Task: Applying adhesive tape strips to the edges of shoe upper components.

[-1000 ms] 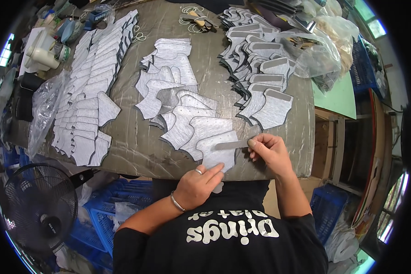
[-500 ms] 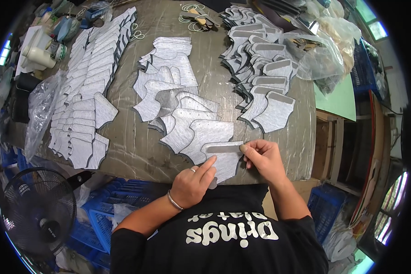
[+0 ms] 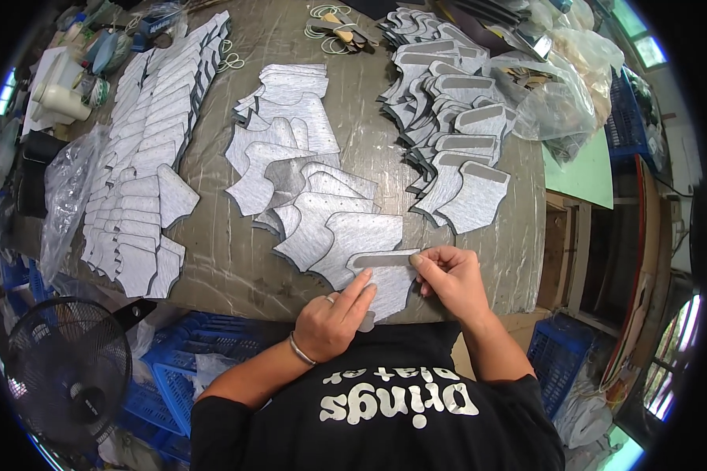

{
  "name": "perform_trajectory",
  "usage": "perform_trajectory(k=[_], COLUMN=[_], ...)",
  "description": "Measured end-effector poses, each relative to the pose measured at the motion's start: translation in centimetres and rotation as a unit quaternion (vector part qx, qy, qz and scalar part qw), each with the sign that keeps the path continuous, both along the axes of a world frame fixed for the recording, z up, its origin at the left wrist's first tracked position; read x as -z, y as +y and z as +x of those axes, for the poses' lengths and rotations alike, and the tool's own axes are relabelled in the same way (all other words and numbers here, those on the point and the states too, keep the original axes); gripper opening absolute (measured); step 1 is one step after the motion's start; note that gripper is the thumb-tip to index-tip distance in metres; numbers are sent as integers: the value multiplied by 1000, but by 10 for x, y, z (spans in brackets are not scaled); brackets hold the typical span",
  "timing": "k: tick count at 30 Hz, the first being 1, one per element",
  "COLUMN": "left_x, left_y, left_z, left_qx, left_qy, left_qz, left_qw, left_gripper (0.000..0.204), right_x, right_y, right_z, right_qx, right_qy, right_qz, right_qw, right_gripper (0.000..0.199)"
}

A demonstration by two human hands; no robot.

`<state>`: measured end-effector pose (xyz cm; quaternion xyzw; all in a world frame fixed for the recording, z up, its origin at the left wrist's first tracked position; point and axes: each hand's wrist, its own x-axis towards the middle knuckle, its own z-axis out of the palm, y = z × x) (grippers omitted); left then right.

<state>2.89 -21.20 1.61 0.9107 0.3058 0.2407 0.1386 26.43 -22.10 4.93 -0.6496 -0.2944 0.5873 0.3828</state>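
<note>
A pale grey, shaped fabric-like piece [image 3: 390, 292] lies at the table's near edge, with a narrow darker grey strip [image 3: 385, 261] along its far edge. My right hand [image 3: 453, 281] pinches the strip's right end at the piece's corner between thumb and forefinger. My left hand [image 3: 331, 323] is partly curled, its forefinger reaching out to touch the piece just below the strip's left part. From under its other fingers pokes a grey piece with a rounded end [image 3: 367, 323]; the rest of it is hidden.
An overlapping row of similar plain pieces [image 3: 298, 165] runs up the middle of the table [image 3: 204, 259]. Pieces bearing strips [image 3: 475, 196] lie to the right; a long stack [image 3: 145, 180] is left. Beyond are bundled strips [image 3: 342, 31] and plastic bags [image 3: 562, 102]. A fan [image 3: 69, 369] stands lower left.
Both hands stay almost in place on the same piece and strip. My left hand has shifted very slightly toward me. The view has tilted a little.
</note>
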Motion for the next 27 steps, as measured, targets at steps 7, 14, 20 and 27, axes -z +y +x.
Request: perform_trajectory(k=[7,14,20,27], left_x=[-6,-5,-8,-10], left_y=[1,-1,-1,-1], left_z=[3,5,6,9], left_qx=[-11,-27,-31,-32], left_qy=[37,47,45,30], left_qz=[-7,-14,-21,-37], left_qw=[999,998,998,998], left_gripper=[27,26,27,43], right_x=[0,10,12,0], right_y=[-1,-5,-5,0], right_z=[-3,-9,-10,0], right_qx=[7,1,-20,-80], right_qy=[-21,-141,-250,-413], right_qz=[-4,43,94,80], right_qw=[1000,989,964,904], right_gripper=[21,19,18,29])
